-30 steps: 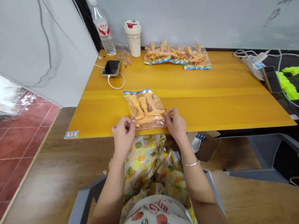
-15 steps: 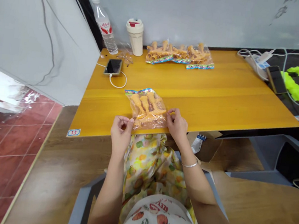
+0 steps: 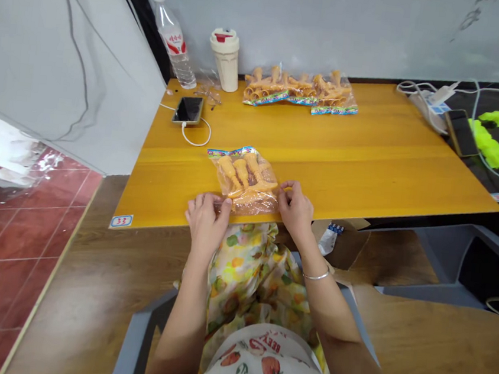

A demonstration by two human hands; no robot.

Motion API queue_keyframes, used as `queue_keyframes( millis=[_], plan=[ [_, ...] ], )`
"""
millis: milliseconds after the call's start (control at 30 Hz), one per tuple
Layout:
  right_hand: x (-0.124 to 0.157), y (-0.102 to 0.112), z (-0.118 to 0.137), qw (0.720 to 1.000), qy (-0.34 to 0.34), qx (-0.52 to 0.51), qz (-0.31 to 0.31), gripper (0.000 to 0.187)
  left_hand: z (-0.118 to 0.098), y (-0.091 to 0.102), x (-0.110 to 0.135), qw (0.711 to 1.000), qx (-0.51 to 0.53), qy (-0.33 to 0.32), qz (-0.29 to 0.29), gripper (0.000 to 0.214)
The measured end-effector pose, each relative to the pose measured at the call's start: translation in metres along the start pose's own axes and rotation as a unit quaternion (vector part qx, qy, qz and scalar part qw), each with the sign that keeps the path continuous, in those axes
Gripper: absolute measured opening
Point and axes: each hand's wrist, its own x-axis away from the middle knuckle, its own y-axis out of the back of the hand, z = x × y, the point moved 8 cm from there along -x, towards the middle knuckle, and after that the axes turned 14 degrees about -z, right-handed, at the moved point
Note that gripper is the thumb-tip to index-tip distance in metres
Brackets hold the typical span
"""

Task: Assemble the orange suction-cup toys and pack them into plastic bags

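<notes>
A clear plastic bag of orange cone-shaped pieces lies near the front edge of the yellow wooden table. My left hand pinches the bag's near left corner with closed fingers. My right hand pinches the near right corner, fingers curled on the plastic. Both hands sit at the table's edge, above my lap.
Two more filled bags lie at the back of the table. A white cup, a water bottle and a phone on a cable stand at the back left. Cables, a phone and bright green pieces are at the right.
My left hand came back down onto the bag's left corner after lifting slightly away from it. The right hand stays on the right corner.
</notes>
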Motion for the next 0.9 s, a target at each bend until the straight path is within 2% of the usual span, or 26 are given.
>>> queue_keyframes(
  millis=[100,400,900],
  plan=[
    [0.0005,-0.0004,-0.0001,1.0,0.0,0.001,0.003,0.024,-0.0007,-0.0027,-0.0016,1.0,0.005,0.002,0.018,0.02],
    [0.0008,0.0005,0.0012,1.0,-0.007,-0.001,0.017,0.026,0.0042,-0.0088,-0.0029,0.997,0.073,0.011,0.022,0.016],
    [0.0012,-0.0017,-0.0007,1.0,0.003,0.001,0.005,0.025,0.0017,-0.0052,-0.0009,0.997,0.076,0.003,0.015,0.016]
  ],
)
